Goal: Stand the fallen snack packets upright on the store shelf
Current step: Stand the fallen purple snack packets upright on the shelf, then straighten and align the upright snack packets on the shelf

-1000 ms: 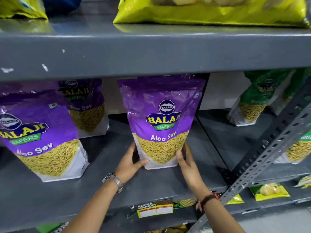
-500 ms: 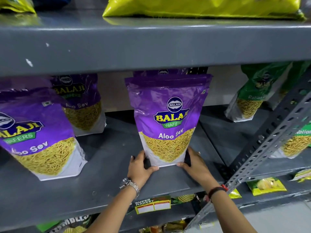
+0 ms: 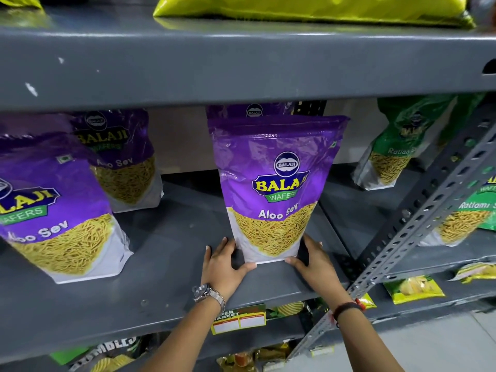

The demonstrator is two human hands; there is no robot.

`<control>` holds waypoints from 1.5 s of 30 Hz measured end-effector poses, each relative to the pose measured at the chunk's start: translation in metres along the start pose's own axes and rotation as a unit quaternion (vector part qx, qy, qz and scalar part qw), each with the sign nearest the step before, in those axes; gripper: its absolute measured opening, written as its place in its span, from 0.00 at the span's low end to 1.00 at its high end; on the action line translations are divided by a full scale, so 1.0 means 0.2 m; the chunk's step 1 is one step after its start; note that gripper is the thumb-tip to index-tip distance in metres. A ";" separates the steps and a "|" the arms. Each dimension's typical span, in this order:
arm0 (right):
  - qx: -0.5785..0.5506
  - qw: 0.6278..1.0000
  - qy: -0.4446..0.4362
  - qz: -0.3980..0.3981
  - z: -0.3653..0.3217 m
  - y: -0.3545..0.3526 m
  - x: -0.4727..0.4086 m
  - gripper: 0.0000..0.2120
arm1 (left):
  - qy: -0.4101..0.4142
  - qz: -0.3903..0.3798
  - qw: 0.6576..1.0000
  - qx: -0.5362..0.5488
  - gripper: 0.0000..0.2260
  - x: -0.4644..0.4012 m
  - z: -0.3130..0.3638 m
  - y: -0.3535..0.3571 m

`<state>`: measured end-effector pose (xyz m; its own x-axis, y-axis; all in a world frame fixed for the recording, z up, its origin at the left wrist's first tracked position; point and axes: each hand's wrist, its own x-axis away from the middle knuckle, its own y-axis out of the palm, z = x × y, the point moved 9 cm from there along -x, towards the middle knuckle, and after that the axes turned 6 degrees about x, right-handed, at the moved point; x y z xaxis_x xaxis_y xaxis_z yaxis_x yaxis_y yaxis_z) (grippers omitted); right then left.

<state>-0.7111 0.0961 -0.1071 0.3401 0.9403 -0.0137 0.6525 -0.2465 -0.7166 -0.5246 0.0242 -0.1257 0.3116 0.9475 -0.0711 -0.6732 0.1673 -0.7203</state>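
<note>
A purple Aloo Sev packet (image 3: pixel 273 183) stands upright near the middle of the grey shelf (image 3: pixel 166 285). My left hand (image 3: pixel 222 264) rests against its lower left corner and my right hand (image 3: pixel 311 261) against its lower right corner, both cupping the base with fingers flat on the shelf. Another purple packet (image 3: pixel 255 111) peeks out right behind it. Two more purple Aloo Sev packets stand upright to the left, a near packet (image 3: pixel 56 210) and a far packet (image 3: pixel 120 157).
Green Ratlami Sev packets (image 3: pixel 397 146) stand on the adjoining shelf to the right. A slotted metal upright (image 3: pixel 418 218) slants across the right. A grey shelf above (image 3: pixel 214 63) carries yellow bags (image 3: pixel 308 6). Small packets and a price label (image 3: pixel 239 320) lie below.
The packet has shifted slightly deeper and to the right on the shelf. Both hands slid down from its sides to its bottom corners.
</note>
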 end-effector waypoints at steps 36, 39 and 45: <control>-0.063 0.986 -0.089 -0.128 -1.06 1.11 0.04 0.32 | -0.103 0.103 0.987 0.074 0.38 0.25 -1.06 -1.09; -0.041 0.990 -0.085 -0.107 -0.99 1.05 0.09 0.34 | -0.079 0.115 0.990 0.034 0.35 0.27 -1.02 -1.05; -0.015 0.996 -0.074 -0.045 -0.98 0.99 0.14 0.31 | -0.081 0.094 0.992 0.006 0.33 0.26 -1.05 -1.01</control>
<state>-0.4397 0.0275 -0.1134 0.1776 0.9826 -0.0551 0.6962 -0.1650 -0.6986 -0.2313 -0.0184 -0.1279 0.0692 0.9934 -0.0911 -0.7172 -0.0139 -0.6968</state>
